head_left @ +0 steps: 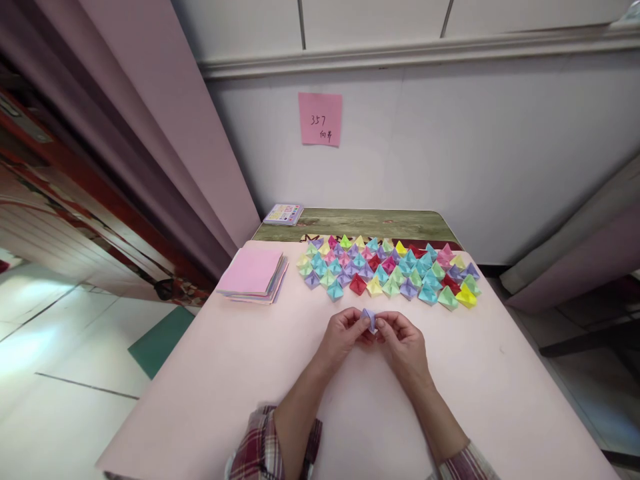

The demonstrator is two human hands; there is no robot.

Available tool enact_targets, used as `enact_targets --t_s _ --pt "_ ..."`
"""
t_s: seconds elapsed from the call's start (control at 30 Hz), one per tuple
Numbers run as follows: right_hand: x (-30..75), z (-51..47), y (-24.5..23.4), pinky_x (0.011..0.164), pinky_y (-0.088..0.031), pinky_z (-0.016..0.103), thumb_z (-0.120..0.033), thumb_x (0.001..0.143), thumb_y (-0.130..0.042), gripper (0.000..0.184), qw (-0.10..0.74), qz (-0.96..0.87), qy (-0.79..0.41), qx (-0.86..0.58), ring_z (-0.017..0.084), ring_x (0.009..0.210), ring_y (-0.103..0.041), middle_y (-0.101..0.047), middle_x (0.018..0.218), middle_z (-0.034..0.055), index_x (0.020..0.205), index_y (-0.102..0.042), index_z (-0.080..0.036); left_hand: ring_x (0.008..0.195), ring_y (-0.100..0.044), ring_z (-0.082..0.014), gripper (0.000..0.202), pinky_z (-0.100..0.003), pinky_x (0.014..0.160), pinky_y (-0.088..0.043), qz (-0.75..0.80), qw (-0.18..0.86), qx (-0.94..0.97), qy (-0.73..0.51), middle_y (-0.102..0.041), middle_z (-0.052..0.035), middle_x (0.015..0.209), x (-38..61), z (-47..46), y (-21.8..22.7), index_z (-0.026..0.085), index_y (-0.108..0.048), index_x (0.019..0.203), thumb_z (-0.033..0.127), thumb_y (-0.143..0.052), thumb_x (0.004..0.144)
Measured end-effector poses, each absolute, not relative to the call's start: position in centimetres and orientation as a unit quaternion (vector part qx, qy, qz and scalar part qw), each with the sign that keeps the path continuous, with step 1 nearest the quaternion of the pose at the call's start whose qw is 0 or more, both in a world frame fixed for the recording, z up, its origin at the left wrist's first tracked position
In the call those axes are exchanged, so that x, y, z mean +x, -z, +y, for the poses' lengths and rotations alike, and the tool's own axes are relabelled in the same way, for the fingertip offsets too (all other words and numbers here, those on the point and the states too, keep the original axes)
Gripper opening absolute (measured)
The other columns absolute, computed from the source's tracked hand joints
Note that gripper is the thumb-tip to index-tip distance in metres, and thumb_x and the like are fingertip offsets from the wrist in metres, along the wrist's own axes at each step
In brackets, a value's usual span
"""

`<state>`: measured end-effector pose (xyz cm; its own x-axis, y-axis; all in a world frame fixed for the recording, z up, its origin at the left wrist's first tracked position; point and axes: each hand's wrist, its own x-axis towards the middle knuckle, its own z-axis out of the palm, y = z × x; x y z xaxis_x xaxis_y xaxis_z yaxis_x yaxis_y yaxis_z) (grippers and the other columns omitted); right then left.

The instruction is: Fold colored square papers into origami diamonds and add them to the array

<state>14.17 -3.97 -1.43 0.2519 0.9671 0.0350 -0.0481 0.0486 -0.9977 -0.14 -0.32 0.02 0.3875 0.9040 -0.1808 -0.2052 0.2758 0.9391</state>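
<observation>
1. Head view, hands: the left hand [343, 337] and right hand [406, 343] meet near the middle of the pale pink tabletop [240, 387]. Each is closed to a pinch, thumb against fingers, and together they hold a small lavender folded piece [370, 321] from opposite sides.
2. Head view, ahead: rows of colourful folded pieces [388, 265] crowd the far part of the tabletop, their nearest row just beyond the fingertips, with a narrow band of pink between. They reach close to the right edge.
3. Head view, left: a stack of paper squares [250, 272] sits by the left edge, a gap parting it from the rows.
4. Head view, room: pink surface spreads widely outside both forearms and between them, down to the near side.
5. Head view, far edge: a green wood-grain strip [370, 223] runs up to the wall [450, 147], with a printed packet [283, 214] at its left corner.
</observation>
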Motion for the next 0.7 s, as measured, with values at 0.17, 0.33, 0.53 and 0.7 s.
enact_targets --t_s 0.17,0.33,0.53,0.7 --pt "14.1 -3.8 1.5 0.064 -0.053 0.029 -0.044 0.079 -0.070 0.037 0.575 -0.427 -0.470 -0.515 0.016 0.065 -0.063 -0.069 0.077 0.0026 0.107 -0.067 -0.020 0.065 -0.064 -0.0139 0.029 -0.026 0.066 -0.051 0.362 0.680 0.484 -0.415 -0.066 -0.0024 0.070 -0.1 -0.3 0.3 0.014 -0.060 0.077 0.038 -0.075 0.075" --pt "14.2 -3.8 1.9 0.061 -0.050 0.026 -0.043 0.079 -0.071 0.027 0.572 -0.434 -0.450 -0.532 0.014 0.063 -0.060 -0.068 0.077 0.0023 0.091 -0.067 -0.019 0.058 -0.062 -0.0125 0.044 -0.026 0.060 -0.050 0.377 0.669 0.454 -0.452 -0.065 0.0024 0.071 0.0 -0.1 0.5 0.018 -0.053 0.102 0.031 -0.079 0.069" --pt "14.4 -3.6 2.9 0.067 -0.052 0.028 -0.044 0.079 -0.071 0.031 0.558 -0.450 -0.458 -0.526 0.017 0.072 -0.063 -0.070 0.084 0.0051 0.095 -0.067 -0.018 0.054 -0.056 -0.0080 0.043 -0.019 0.054 -0.043 0.394 0.665 0.454 -0.443 -0.062 0.0041 0.067 0.0 -0.1 0.4 0.015 -0.056 0.099 0.026 -0.080 0.065" --pt "14.5 -3.5 2.9 0.071 -0.054 0.031 -0.044 0.079 -0.071 0.032 0.553 -0.450 -0.493 -0.499 0.020 0.077 -0.066 -0.072 0.090 0.0074 0.099 -0.069 -0.018 0.051 -0.056 -0.0089 0.036 -0.021 0.052 -0.045 0.416 0.691 0.421 -0.415 -0.065 -0.0001 0.064 0.0 -0.2 0.8 0.012 -0.063 0.085 0.029 -0.083 0.061"
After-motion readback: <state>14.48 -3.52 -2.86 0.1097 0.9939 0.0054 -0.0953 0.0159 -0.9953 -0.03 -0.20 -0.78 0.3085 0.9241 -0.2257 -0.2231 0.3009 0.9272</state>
